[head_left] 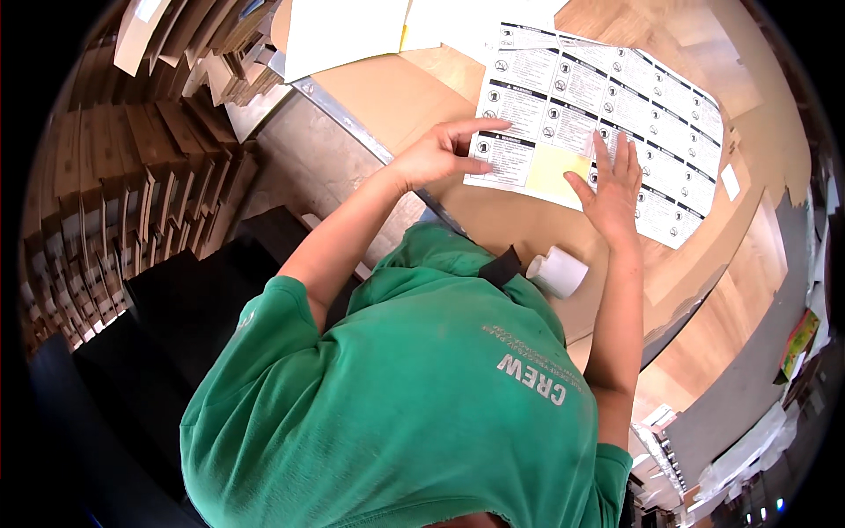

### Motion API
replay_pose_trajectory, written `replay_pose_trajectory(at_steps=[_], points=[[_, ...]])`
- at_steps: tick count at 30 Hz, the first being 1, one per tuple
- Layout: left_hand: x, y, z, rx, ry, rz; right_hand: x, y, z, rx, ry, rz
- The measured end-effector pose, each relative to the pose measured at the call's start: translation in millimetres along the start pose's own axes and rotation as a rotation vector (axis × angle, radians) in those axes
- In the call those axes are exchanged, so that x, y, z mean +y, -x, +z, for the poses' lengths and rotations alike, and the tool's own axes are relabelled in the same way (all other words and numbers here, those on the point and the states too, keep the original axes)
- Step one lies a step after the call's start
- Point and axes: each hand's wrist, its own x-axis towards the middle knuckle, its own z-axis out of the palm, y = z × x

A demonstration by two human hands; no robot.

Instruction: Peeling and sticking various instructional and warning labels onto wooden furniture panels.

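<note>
Nearest you, a white roll (pixel 562 272) lies on its side on the cardboard-covered surface (pixel 519 216), apart from the label sheet (pixel 669 136), probably set there to leave your working area free. Just beyond, your right hand (pixel 613 189) is over the sheet's lower middle, fingers spread, thumb beside the yellow patch (pixel 554 172); that spread looks meant to steady the paper. Your left hand (pixel 431 157) reaches over the sheet's left edge, thumb and index finger apart, with nothing visibly pinched. The sheet's long axis runs left to right, its right end slanting nearer you; the print tops point away, so you read it upright. Farther off lie white sheets (pixel 343 35), seemingly placed within reach.
</note>
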Motion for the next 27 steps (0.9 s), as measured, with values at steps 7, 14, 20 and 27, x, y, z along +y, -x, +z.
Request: replay_pose_trajectory(at_steps=[7,14,20,27], points=[[-0.2,-22.2,17.2,-0.014,0.133,0.180,-28.5,-3.5,7.0,0.103,-0.299,-0.064],[-2.8,-24.9,28.0,0.087,0.303,0.186,-65.1,4.0,-1.3,0.257,-0.506,0.069],[30.3,-12.8,33.2,0.028,0.181,0.241,-70.6,3.4,-27.3,0.309,-0.448,0.025],[60.6,-12.9,33.9,0.014,0.077,0.203,-67.7,-13.4,-39.8,0.307,-0.516,-0.082]])
